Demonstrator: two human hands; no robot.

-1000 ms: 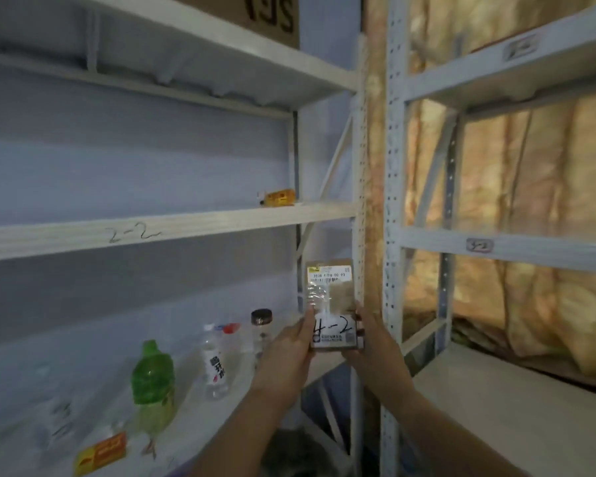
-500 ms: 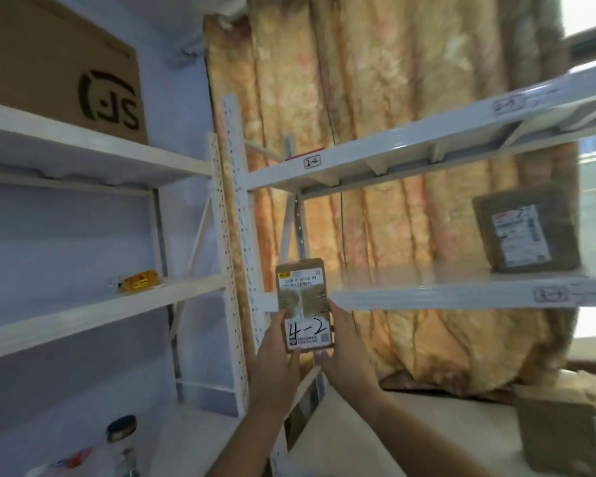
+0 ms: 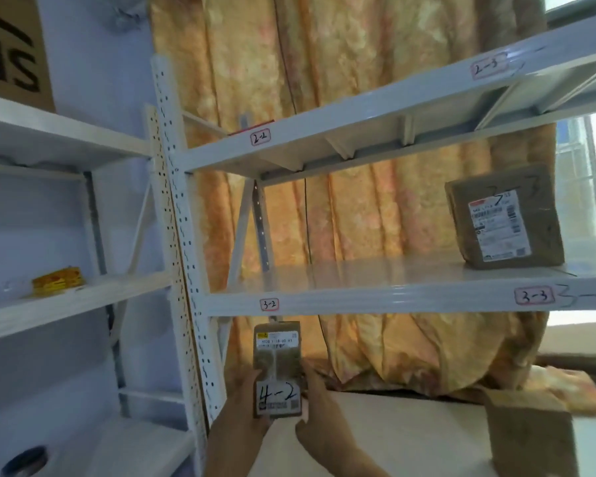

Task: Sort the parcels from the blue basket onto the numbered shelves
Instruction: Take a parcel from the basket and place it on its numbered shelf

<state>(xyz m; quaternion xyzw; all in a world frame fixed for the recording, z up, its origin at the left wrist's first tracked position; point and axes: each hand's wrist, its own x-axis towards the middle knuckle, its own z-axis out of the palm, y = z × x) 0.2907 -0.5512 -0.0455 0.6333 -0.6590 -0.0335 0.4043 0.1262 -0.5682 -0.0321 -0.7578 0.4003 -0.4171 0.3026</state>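
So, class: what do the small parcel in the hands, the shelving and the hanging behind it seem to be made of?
Small parcel: brown cardboard, matte, with clear glossy tape and white paper labels, judging by the sheen.
Shelving: probably painted steel, smooth white, with punched uprights and folded edges.
Hanging: likely woven fabric, orange-gold and patterned; it falls in soft folds.

**Parcel and shelf status**

The held parcel (image 3: 278, 370) is a small brown packet, upright, with a printed label at the top and "4-2" handwritten on a white label at the bottom. It sits below the shelf edge tagged "3-2" (image 3: 269, 304). A second brown parcel (image 3: 504, 218), marked "3-3", stands tilted on the shelf (image 3: 375, 273) above the "3-3" tag (image 3: 534, 296). A third brown parcel (image 3: 530, 438) rests on the bottom shelf (image 3: 410, 438), at right.
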